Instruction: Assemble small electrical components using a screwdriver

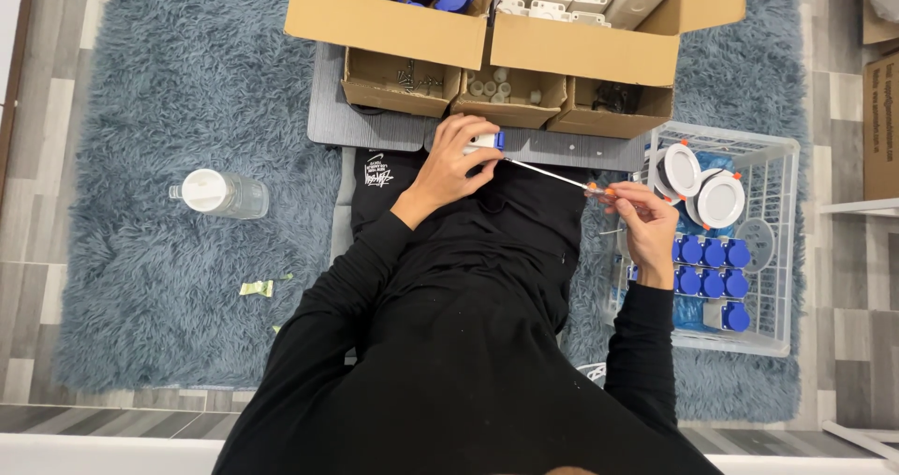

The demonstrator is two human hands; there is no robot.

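I see left hand point(449, 168) gripping white-and-blue part point(487, 141) | right hand point(646, 222) grasping screwdriver point(552, 175), tip at part | wire basket point(782, 241) just right of it

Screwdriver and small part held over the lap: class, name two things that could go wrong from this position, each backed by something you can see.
1. The left hand grips the small white and blue part in mid-air, unsupported; the screwdriver in the right hand could slip off toward the fingers.
2. A dropped screw could vanish into the shaggy blue rug.
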